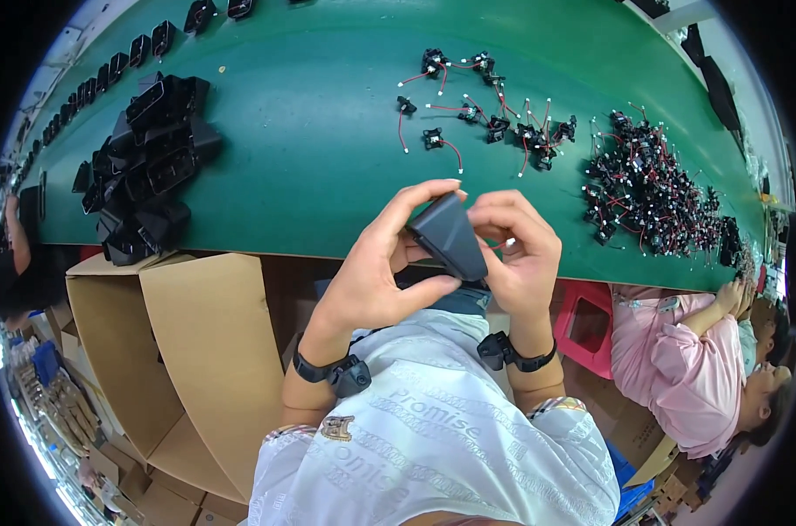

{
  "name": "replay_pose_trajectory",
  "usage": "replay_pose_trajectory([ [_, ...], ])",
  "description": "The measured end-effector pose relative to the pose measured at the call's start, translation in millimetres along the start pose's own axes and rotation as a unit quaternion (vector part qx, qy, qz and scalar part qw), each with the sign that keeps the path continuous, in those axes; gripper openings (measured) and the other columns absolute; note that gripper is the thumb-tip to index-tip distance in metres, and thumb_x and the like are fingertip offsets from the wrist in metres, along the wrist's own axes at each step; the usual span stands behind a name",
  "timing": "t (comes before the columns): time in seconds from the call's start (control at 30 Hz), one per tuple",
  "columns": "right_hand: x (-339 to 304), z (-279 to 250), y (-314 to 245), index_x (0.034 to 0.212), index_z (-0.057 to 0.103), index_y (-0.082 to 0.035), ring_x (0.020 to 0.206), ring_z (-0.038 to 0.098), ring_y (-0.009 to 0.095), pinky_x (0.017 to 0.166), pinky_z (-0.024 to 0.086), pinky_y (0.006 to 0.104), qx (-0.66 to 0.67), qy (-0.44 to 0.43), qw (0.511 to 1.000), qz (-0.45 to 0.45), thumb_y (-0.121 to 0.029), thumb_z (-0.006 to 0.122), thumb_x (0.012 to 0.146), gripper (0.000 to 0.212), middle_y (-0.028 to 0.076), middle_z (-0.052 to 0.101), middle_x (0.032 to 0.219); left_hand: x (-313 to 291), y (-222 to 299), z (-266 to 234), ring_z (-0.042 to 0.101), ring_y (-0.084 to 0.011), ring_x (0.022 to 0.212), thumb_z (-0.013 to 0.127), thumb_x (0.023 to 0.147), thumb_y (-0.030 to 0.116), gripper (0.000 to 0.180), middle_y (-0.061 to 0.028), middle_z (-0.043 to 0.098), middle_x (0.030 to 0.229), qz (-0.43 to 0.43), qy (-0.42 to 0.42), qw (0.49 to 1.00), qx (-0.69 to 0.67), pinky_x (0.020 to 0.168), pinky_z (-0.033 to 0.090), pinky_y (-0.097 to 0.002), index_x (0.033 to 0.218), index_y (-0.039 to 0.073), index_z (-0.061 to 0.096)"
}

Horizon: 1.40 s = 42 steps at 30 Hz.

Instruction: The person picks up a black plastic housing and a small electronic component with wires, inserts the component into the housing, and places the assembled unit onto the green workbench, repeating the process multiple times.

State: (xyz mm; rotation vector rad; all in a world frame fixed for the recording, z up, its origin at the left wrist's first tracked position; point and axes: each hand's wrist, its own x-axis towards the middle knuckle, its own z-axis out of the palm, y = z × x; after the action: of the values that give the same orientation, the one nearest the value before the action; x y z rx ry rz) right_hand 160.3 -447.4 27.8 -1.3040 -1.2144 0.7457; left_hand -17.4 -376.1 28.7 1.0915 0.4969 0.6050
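Note:
My left hand point(376, 254) is closed around a black plastic housing point(451, 237), thumb along its near edge and fingers over its far side. The housing is tilted, its smooth outer face toward me, so its inside is hidden. Against its right side, the curled fingers of my right hand point(519, 250) grip a small part; only a short red wire with a white plug point(506, 245) shows between them. Beyond my hands on the green table lie several loose small black parts with red wires point(433, 138).
A heap of black housings point(152, 158) lies at the left of the green table point(301, 131), with a row of them behind. A big pile of wired parts point(652, 188) is at the right. An open cardboard box point(209, 351) stands left of me. A person in pink point(678, 368) sits right, near a red stool point(583, 329).

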Motion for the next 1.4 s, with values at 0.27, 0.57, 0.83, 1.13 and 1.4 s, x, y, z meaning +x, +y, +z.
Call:
replay_pose_trajectory([
  [0.27,8,5,-7,0.099,0.075,0.002,0.084,0.068,0.016,0.072,0.056,0.0268,-0.059,-0.018,0.998,0.003,0.012,0.075,0.077,0.024,0.01,0.069,0.098,1,-5,-2,0.055,-0.0247,0.13,0.095,0.063,0.004,0.102,-0.0166,0.046,0.149,0.06,0.05,0.997,-0.017,0.111,0.046,-0.0415,0.15,-0.003,0.042],
  [0.57,0,-2,-24,0.092,0.075,0.003,0.077,0.068,0.017,0.068,0.058,0.0295,0.002,0.014,0.998,-0.061,0.009,0.079,0.077,0.016,0.012,0.071,0.09,4,-23,-18,0.064,-0.0361,0.121,0.092,0.053,0.007,0.105,-0.0325,0.054,0.14,0.192,-0.051,0.974,-0.107,0.103,0.053,-0.0464,0.146,0.0,0.042],
  [0.83,-5,6,-41,0.086,0.075,-0.003,0.071,0.059,0.017,0.06,0.044,0.0293,-0.098,-0.045,0.988,-0.109,0.003,0.083,0.071,0.018,0.006,0.067,0.081,6,-28,-26,0.06,-0.0408,0.128,0.097,0.055,0.006,0.097,-0.043,0.051,0.138,0.245,-0.044,0.965,-0.086,0.101,0.055,-0.0502,0.138,0.005,0.046],
  [1.13,-3,3,-41,0.084,0.075,-0.006,0.07,0.06,0.018,0.06,0.045,0.03,-0.152,-0.048,0.981,-0.108,0.002,0.085,0.068,0.021,0.005,0.066,0.08,7,-30,-33,0.064,-0.0361,0.124,0.094,0.063,0.001,0.09,-0.0401,0.048,0.145,0.229,-0.098,0.965,-0.088,0.106,0.052,-0.0477,0.139,0.004,0.046],
  [1.4,-3,4,-42,0.082,0.073,-0.006,0.068,0.058,0.02,0.059,0.044,0.0311,-0.184,-0.068,0.972,-0.125,0.002,0.084,0.067,0.02,0.005,0.064,0.079,8,-43,-30,0.064,-0.0331,0.123,0.094,0.061,0.006,0.09,-0.0358,0.052,0.144,0.194,-0.111,0.965,-0.14,0.107,0.05,-0.0453,0.138,0.0,0.049],
])
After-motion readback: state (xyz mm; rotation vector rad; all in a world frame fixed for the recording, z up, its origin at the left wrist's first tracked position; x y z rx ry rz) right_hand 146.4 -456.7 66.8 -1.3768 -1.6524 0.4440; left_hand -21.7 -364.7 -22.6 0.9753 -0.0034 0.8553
